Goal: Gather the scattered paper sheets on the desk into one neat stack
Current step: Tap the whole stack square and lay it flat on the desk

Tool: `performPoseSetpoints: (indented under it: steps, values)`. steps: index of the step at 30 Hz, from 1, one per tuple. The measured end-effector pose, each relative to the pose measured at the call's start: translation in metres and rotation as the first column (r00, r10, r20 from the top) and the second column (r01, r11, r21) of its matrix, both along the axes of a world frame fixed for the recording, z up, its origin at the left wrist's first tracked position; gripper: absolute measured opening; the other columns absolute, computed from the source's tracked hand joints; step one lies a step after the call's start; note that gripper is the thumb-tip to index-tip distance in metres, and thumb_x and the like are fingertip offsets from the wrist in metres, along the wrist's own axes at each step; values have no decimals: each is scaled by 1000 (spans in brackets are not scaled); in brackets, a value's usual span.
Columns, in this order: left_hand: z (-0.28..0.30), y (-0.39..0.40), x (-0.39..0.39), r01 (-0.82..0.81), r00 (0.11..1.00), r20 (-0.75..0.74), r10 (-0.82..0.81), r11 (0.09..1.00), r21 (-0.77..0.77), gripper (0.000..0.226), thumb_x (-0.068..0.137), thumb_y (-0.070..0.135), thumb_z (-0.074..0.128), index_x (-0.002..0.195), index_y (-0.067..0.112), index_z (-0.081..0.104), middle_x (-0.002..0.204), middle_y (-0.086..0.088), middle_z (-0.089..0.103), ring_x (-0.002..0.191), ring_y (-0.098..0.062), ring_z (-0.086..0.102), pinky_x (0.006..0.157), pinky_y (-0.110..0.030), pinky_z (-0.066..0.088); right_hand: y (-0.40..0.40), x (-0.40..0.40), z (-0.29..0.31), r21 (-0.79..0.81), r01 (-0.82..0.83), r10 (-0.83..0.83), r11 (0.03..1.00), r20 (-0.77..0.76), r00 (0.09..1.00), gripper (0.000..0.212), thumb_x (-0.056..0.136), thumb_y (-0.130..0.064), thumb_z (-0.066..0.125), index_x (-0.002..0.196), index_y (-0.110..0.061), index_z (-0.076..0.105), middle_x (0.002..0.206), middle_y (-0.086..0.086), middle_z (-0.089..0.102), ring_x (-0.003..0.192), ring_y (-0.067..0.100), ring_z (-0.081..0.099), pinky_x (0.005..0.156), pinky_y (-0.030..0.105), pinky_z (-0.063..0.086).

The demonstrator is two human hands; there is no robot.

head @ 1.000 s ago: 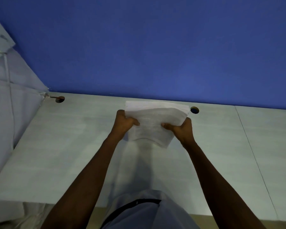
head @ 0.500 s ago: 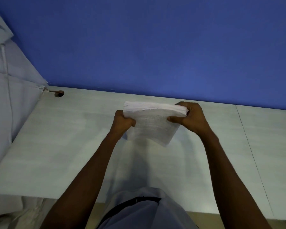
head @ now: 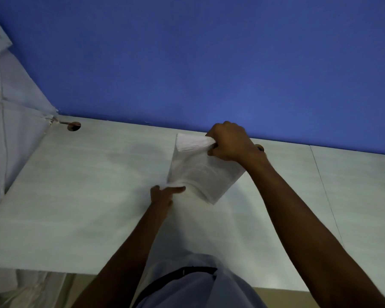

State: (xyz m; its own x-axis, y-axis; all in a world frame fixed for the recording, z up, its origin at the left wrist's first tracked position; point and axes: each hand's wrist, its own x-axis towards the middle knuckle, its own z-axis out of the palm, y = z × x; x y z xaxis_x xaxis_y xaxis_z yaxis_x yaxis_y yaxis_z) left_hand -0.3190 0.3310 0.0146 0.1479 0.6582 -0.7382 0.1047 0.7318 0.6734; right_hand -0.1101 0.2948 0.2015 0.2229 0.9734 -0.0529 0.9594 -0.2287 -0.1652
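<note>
One paper stack (head: 200,172), tilted above the desk (head: 87,196) nr the back edge. 2 hands: right hand (head: 229,141) grips its top corner, left hand (head: 162,195) pinches the bottom-left corner. 2 cable holes in the pale desk; blue wall (head: 209,63) behind.

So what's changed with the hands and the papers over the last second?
The right hand moved from the stack's side up to its far top corner and grips it. The left hand slid down to the near lower edge. The stack tilted, still held above the desk.
</note>
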Motion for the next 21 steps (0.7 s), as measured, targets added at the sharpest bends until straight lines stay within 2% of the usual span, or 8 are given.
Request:
performPoseSetpoints:
  steps: [2,4,6,7,10,13,18,21]
  values:
    - [-4,-13,-4,50,992,120,-39,995,-87,120,54,9,96,152,12,26,143,-13,50,121,-29,59,89,-37,54,-11,17,15,25,73,-69,997,-123,990,28,74,-28,86,99,-18,77,96,8,72,99,29,66,75,34,45]
    - [5,-10,-8,124,956,272,-110,992,-36,102,70,9,88,153,15,30,143,-9,53,121,-29,60,102,-44,48,-29,39,28,73,156,-125,985,-314,941,24,70,-27,92,78,-11,76,77,9,71,77,17,70,67,33,49]
    - [28,8,-10,189,884,416,-214,977,101,85,76,2,80,149,16,39,137,-5,61,122,-29,60,100,-44,51,-52,56,34,97,263,-170,960,-545,821,21,71,-22,94,72,-15,75,71,2,71,65,3,67,61,25,51]
    - [42,20,-10,215,861,426,-277,958,188,83,73,2,81,146,16,44,134,-5,63,124,-29,59,97,-43,53,-63,59,33,90,300,-173,950,-649,741,18,71,-18,94,78,-15,77,78,0,75,70,4,71,64,24,56]
    - [84,49,-6,273,877,258,-406,862,427,77,70,10,88,139,15,52,133,-3,64,121,-21,61,103,-41,51,-84,56,10,105,373,-148,922,-795,589,37,71,-8,92,105,-14,78,104,0,79,95,11,77,83,29,63]
    - [106,49,5,304,932,-21,-361,750,587,66,78,13,84,130,24,46,128,10,55,111,-6,56,95,-24,48,-94,48,-23,153,539,-161,828,-857,490,51,67,-7,94,107,-29,72,109,-6,76,95,-2,73,79,20,61]
    - [91,22,24,130,986,-18,-169,684,718,50,80,21,84,124,10,64,117,2,68,103,-15,70,84,-28,60,-95,34,-88,119,725,-249,678,-891,380,63,72,-16,94,129,-8,67,122,7,74,109,21,72,86,37,63]
    - [56,20,19,166,983,-48,-177,744,647,51,72,13,89,117,5,67,114,-5,70,100,-19,71,76,-27,61,-104,23,-123,45,762,-291,646,-908,301,61,74,-13,92,127,-6,65,124,11,72,112,26,70,89,43,63]
